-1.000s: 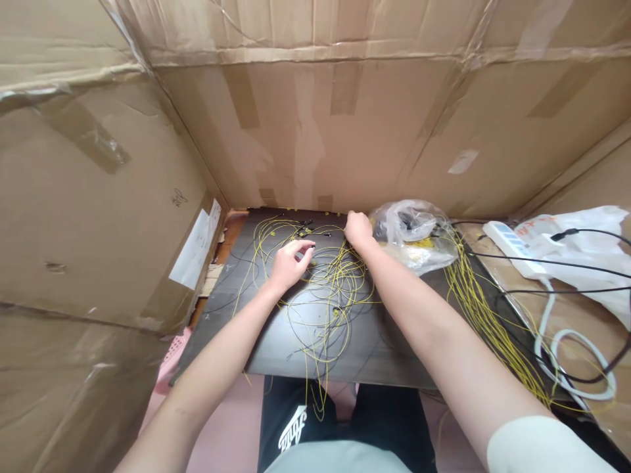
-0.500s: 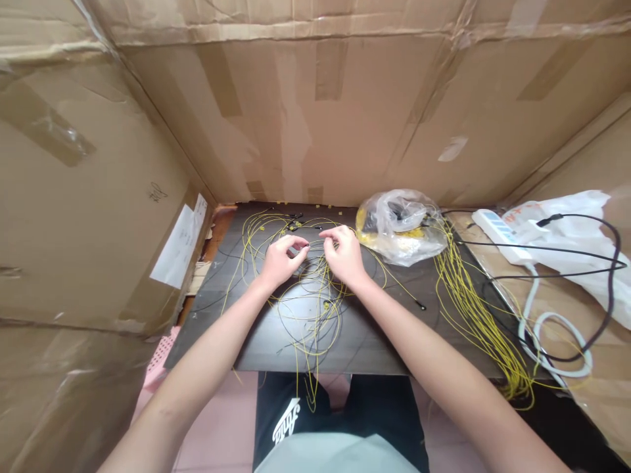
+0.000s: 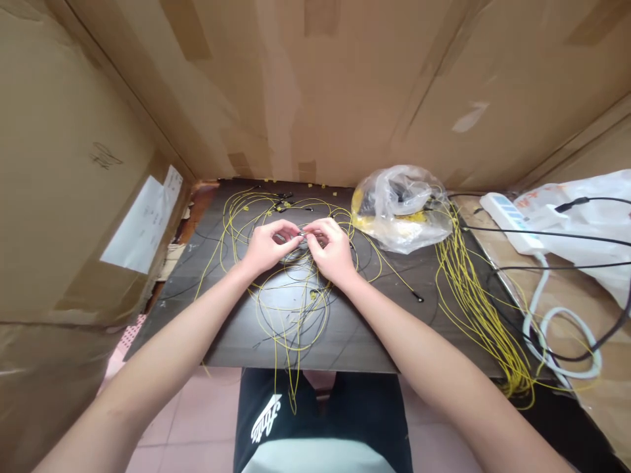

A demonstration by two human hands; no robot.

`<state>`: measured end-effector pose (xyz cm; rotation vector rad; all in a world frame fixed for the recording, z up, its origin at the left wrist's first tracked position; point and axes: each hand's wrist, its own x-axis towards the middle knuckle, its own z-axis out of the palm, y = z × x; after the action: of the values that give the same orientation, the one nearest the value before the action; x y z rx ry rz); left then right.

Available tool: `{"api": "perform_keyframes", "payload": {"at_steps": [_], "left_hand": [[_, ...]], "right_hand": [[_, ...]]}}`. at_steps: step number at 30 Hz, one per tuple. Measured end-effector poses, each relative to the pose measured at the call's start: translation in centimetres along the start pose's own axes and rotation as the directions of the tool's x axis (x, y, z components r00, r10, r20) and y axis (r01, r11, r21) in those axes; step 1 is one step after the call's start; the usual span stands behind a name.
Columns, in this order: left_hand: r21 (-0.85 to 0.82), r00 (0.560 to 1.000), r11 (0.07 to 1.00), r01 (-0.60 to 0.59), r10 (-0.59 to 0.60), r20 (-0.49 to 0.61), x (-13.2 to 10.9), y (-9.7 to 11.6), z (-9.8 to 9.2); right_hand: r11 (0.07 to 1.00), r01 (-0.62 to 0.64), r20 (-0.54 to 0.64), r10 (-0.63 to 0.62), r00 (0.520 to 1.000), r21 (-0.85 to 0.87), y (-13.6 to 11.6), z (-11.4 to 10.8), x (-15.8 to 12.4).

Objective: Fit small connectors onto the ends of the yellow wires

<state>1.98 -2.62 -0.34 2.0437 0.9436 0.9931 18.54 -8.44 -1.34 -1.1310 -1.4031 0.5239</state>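
**Both hands pinch a strand over the wire tangle**

A cardboard wall (image 3: 73, 197) closes off the far left, with a white label (image 3: 142, 223) stuck on it near the table's left edge. The dark table (image 3: 355, 341) runs across the middle. A loose tangle of yellow and black wires (image 3: 290, 309) lies on its left half, and a few loops hang over the near edge.

The left hand (image 3: 266, 246) hovers above the tangle. Its thumb and fingertips are drawn together, pinching a strand of the wires. The right hand (image 3: 334, 253) sits just beside it, and the fingertips of the two hands almost meet. Its fingers are curled and pinch the same spot. What lies between the fingertips is too small to make out.

To the right, a clear bag (image 3: 401, 207) rests at the back of the table. A yellow bundle (image 3: 473, 295) trails from it toward the near right corner. Further right lie a power strip (image 3: 507, 220), a coiled white cable (image 3: 557, 328) and a white bag (image 3: 591, 223).
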Motion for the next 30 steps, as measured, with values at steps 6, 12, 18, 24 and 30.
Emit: {"api": "perform_keyframes", "payload": {"at_steps": [6,12,18,24,30], "left_hand": [[0.097,0.997,0.993,-0.066,0.069,-0.026,-0.1,0.0,0.0],[0.103,0.99,0.986,-0.133,0.136,-0.027,-0.2,0.0,0.0],[0.102,0.984,0.981,-0.167,0.171,-0.039,-0.2,-0.3,0.0],[0.041,0.991,0.99,-0.134,0.135,-0.022,0.0,-0.6,0.1],[0.027,0.991,0.992,-0.124,0.125,-0.053,0.0,-0.5,0.3]], "right_hand": [[0.988,-0.102,0.041,0.097,0.994,0.12,1.0,0.2,0.1],[0.968,-0.173,0.086,0.159,0.983,0.183,1.0,0.1,0.2],[0.953,-0.189,0.084,0.174,0.981,0.236,1.0,0.1,0.4],[0.944,-0.231,0.095,0.214,0.972,0.236,1.4,0.2,0.6],[0.923,-0.27,0.11,0.248,0.962,0.275,1.3,0.2,0.7]]}}
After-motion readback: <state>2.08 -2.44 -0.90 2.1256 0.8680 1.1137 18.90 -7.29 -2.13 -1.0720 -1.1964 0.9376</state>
